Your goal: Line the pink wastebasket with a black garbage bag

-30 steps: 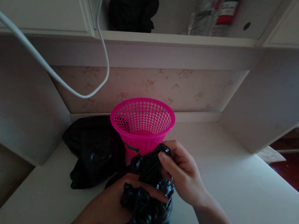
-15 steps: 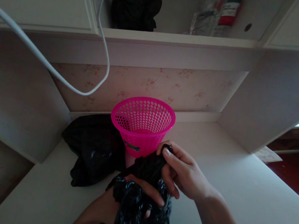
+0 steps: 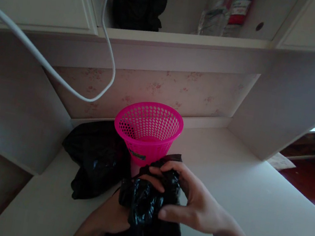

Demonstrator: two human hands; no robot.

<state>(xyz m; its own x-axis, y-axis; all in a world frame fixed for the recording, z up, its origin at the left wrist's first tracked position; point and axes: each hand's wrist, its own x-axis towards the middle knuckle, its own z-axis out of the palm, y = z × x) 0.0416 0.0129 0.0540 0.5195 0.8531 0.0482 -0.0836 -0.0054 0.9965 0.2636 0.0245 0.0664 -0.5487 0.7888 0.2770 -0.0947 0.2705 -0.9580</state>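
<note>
Two bare forearms come into the frame from the near edge. The left hand point(image 3: 112, 216) shows no ring, watch or glove, and its wrist is uncovered down to where the frame cuts it off. The right hand point(image 3: 194, 203) is likewise bare, with no jewellery on the fingers point(image 3: 168, 163) that can be seen; its nails are short and unpainted as far as the dim light lets one tell. The right forearm is bare along its whole visible length, with no sleeve, cuff or strap in sight.
</note>
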